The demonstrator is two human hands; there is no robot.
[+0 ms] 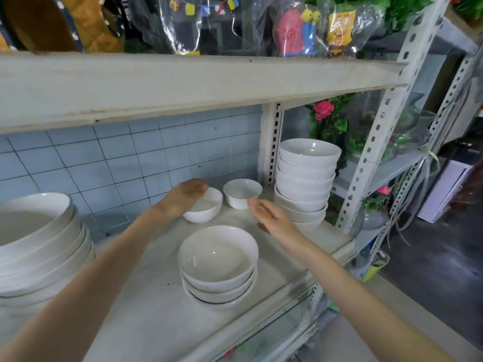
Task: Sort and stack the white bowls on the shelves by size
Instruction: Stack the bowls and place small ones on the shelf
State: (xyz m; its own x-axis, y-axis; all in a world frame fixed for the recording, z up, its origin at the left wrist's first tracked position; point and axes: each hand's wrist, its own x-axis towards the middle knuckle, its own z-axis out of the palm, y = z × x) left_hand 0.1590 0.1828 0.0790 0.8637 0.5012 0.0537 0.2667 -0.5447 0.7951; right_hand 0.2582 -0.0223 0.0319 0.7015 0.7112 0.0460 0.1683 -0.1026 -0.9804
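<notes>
Head view, middle shelf (146, 317), white board, blue tiled wall (125, 158) behind.

Bowls on the shelf:
- Stack of large bowls (39, 244) at far left. It is cut off by the frame edge, so the count is unclear.
- Stack of three medium bowls (218, 259), front centre, fully visible.
- Left small bowl (205, 210) and right small bowl (242, 193), side by side near the wall, just apart, both upright and single.
- Tall stack of deep bowls (305, 178) at the right end, beside the perforated metal upright (271, 152). Its lowest bowls are partly hidden behind the right hand.

Hands:
- Left hand (185, 195) lies on the left rim of the left small bowl. Fingers are curled over the rim and grasp it. The thumb is hidden under the hand, and the fingertips are motion-blurred.
- Right hand (271, 218) is released, fingers straight and together, holding nothing. The fingertips lie at the front rim of the right small bowl; contact cannot be judged from this angle.

Both forearms are bare and run out of frame at the bottom.

Upper shelf board (183, 82) carries toys in clear plastic bags (295, 32), tops cut off. Artificial pink flower (323, 109) sits behind the tall stack; the items past it are too blurred to name.
</notes>
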